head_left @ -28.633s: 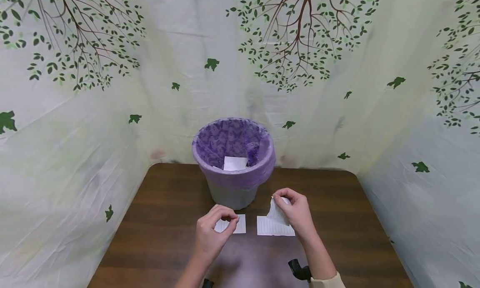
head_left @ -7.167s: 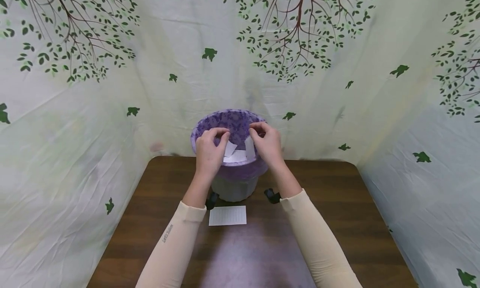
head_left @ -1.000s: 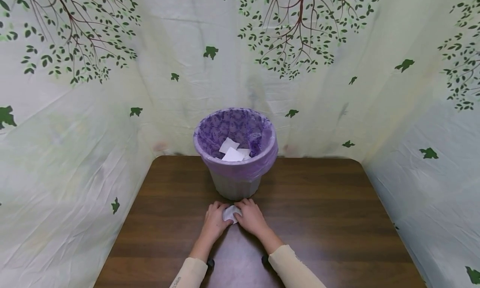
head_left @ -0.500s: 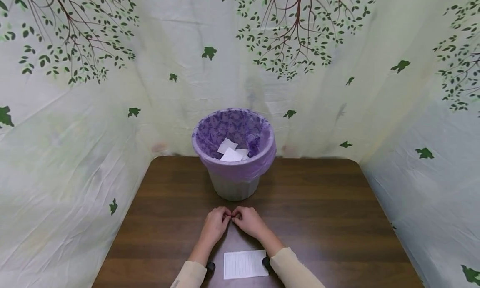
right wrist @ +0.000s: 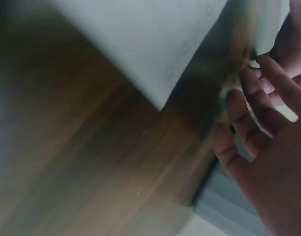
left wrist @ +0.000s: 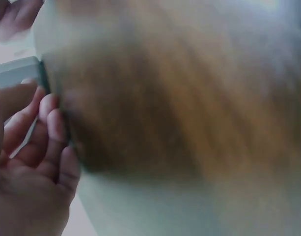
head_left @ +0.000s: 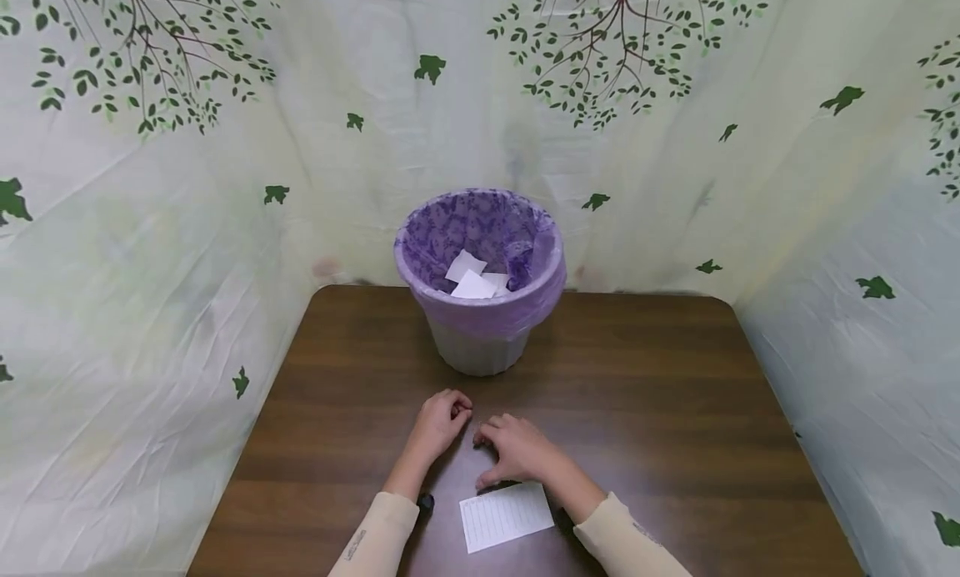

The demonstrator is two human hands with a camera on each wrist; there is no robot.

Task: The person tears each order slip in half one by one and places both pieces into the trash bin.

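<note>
In the head view a lined white paper sheet (head_left: 506,517) lies flat on the table, slightly turned. My right hand (head_left: 521,450) is just beyond its far edge, thumb apart from the bent fingers, holding nothing visible. To its left my left hand (head_left: 438,423) rests near the table, fingers loosely curled, with nothing seen in it. The left wrist view shows these curled fingers (left wrist: 47,123) with a gap inside them. In the right wrist view the sheet's corner (right wrist: 155,64) is blurred and apart from the fingers (right wrist: 248,118).
Beyond the hands stands a grey bin (head_left: 480,343) with a purple patterned liner (head_left: 480,227) over its rim. Several white paper pieces (head_left: 474,283) lie inside. The brown wooden table (head_left: 637,393) is enclosed by pale leaf-printed curtains (head_left: 337,52).
Paper pieces have gathered in the bin. A second ago both hands held crumpled-looking white paper; half a second ago their fingertips met. Now they are apart, the right nearer the slightly turned sheet.
</note>
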